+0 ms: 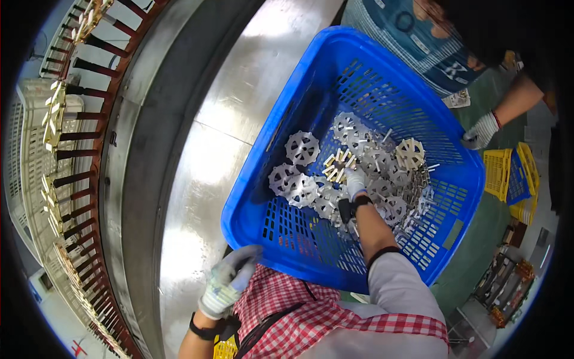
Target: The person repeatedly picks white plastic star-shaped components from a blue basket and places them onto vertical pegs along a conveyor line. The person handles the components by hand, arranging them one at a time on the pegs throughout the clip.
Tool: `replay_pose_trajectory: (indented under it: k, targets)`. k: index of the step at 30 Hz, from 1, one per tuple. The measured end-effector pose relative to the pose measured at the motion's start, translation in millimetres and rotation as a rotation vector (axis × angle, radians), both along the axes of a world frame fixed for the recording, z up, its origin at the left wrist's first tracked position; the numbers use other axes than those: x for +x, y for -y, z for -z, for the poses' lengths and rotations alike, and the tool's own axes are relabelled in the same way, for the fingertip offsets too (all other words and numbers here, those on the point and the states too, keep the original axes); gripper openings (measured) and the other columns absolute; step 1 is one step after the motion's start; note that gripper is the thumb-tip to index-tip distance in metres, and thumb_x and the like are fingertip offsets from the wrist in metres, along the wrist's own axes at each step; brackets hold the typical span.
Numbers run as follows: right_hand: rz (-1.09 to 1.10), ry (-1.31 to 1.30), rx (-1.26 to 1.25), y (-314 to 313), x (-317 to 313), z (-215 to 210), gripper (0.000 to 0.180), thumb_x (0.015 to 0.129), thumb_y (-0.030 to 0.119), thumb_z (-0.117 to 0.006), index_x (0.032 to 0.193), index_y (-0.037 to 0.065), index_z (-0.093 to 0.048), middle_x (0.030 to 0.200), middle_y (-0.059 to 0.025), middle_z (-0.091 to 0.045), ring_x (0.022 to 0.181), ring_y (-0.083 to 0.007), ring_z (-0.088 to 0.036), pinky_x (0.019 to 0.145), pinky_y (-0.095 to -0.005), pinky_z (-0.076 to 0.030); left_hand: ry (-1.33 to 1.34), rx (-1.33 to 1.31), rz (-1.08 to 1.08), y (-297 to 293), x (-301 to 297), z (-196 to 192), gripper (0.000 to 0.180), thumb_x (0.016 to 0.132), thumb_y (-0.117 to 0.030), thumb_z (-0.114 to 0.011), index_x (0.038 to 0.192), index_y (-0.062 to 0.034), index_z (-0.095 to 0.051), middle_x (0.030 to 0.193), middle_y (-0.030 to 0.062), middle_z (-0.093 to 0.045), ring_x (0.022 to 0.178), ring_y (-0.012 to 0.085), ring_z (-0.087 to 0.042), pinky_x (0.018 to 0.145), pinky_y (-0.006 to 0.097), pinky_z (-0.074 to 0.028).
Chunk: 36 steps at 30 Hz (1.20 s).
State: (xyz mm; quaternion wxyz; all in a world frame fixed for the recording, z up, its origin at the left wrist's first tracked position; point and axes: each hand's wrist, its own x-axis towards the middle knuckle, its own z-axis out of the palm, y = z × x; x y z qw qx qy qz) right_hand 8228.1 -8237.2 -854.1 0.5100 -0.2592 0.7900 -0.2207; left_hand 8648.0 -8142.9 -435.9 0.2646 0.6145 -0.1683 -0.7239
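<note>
Inside the blue basket (412,78), which rests on the steel desk (203,179), lies a heap of flat metal star-shaped parts (302,148), most silver-grey, a few pale gold. The person's right hand (355,182), gloved, reaches down into the middle of that heap; its fingers are curled onto the parts, but whether any single piece is gripped cannot be told. The left hand (227,281), also gloved, sits at the basket's near rim, fingers closed narrowly over the edge at the near-left corner. A red checked cloth (299,305) hangs just below the basket's near wall. Beyond the basket's far-right rim, a co-worker's gloved hand (480,131) rests just beside the edge. Further right of the basket stands a smaller yellow basket (501,173). Left of the basket, past the desk, a curved rack (78,149) carries dark red pegs, some with gold pieces.
</note>
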Motion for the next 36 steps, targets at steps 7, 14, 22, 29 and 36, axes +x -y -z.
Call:
replay_pose_trajectory:
  k: [7,14,22,29,36]
  targets:
    - [0.016,0.954,0.296,18,120,-277,0.041,0.084,0.024,-0.067,0.12,0.007,-0.057,0.106,-0.0049,-0.066,0.093,-0.0147,-0.064,0.079,-0.0293,-0.053,-0.012,-0.038,0.178,20,-23,51,0.064,0.09,-0.015,-0.061,0.144,-0.0021,-0.03,0.131,0.0141,-0.052,0.119,0.0237,-0.052,0.101,0.034,-0.041]
    - [-0.318,1.266,0.714,9,200,-327,0.051,0.09,0.035,-0.062,0.129,0.004,-0.052,0.115,-0.0085,-0.062,0.1,-0.0174,-0.061,0.086,-0.0334,-0.051,-0.298,-0.07,0.073,-9,20,42,0.077,0.086,-0.015,-0.069,0.148,-0.008,-0.023,0.144,0.0099,-0.04,0.131,0.0211,-0.042,0.111,0.037,-0.034]
    - [-1.798,-0.53,0.098,32,237,-76,0.044,0.083,0.042,-0.055,0.113,0.01,-0.064,0.121,-0.0217,-0.058,0.11,-0.032,-0.058,0.09,-0.044,-0.045,0.361,-0.317,0.454,-45,63,19,0.052,0.091,-0.013,-0.06,0.138,-0.0056,-0.039,0.134,0.0099,-0.051,0.121,0.022,-0.051,0.105,0.037,-0.04]
    - [-2.011,-0.656,0.273,3,210,52,0.031,0.088,0.036,-0.054,0.112,0.023,-0.068,0.124,-0.0042,-0.062,0.112,-0.0248,-0.061,0.077,-0.0478,-0.051,0.293,-0.052,-0.234,-113,27,56,0.032,0.085,-0.014,-0.066,0.115,-0.0047,-0.059,0.108,0.0099,-0.062,0.099,0.0208,-0.059,0.088,0.034,-0.046]
    - [-1.558,-0.304,0.429,26,117,95,0.038,0.09,0.032,-0.046,0.114,0.01,-0.065,0.119,-0.02,-0.062,0.107,-0.0368,-0.06,0.089,-0.0451,-0.049,1.169,-0.501,0.671,-98,15,69,0.048,0.085,-0.019,-0.062,0.131,-0.0114,-0.05,0.124,0.0109,-0.057,0.113,0.0283,-0.056,0.094,0.047,-0.044]
